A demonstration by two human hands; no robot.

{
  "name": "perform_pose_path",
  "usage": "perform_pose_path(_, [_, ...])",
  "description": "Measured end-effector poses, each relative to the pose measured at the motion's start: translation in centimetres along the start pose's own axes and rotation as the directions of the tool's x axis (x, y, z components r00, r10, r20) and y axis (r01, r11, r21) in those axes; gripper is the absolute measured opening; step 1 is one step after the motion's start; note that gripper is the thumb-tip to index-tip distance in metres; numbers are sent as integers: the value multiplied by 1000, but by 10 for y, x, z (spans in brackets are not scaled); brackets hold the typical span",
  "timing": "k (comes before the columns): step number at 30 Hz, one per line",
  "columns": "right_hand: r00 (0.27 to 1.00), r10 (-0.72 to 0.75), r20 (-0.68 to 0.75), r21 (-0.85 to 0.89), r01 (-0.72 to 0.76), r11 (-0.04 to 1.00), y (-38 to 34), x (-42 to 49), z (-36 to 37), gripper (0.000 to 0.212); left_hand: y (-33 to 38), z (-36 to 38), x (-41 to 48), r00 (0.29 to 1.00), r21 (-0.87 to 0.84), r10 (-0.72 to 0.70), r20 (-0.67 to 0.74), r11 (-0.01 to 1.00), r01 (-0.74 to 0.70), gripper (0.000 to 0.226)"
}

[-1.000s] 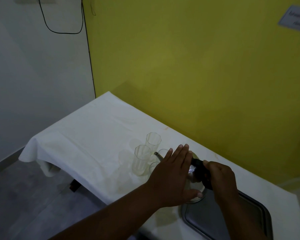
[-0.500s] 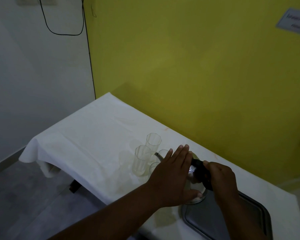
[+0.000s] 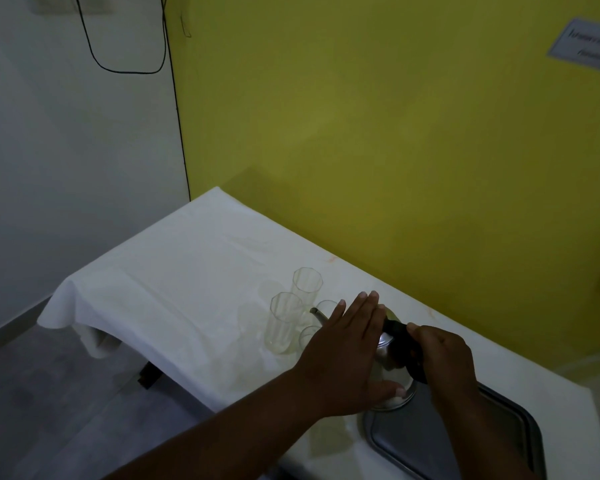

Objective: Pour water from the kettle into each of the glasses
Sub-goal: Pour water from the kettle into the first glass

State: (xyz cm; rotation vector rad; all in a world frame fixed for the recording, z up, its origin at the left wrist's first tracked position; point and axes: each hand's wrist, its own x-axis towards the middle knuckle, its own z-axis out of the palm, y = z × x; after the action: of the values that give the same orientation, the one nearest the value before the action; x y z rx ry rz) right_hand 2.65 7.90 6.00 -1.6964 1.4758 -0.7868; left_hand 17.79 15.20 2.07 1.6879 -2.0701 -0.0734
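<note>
Kettle [image 3: 386,353]: metal, on table [image 3: 174,271], at tray [image 3: 430,441] corner, spout toward glasses [image 3: 284,322].
Left hand [image 3: 343,351]: fingers straight, flat against kettle.
Right hand [image 3: 444,355]: curled round handle [image 3: 400,336].
Glasses: four, clustered just beside the spout.

illegible blurred script on the wall sign [image 3: 589,45]

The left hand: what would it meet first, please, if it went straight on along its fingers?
Probably the yellow wall; the left hand points just clear of the glasses, though depth is unclear.
</note>
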Motion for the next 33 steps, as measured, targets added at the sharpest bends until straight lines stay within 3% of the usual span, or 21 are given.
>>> perform_pose_path(33, [999, 35, -35, 28, -34, 999, -9, 2, 0, 32, 0, -3, 2, 1000, -14, 2, -27, 1000, -2, 99])
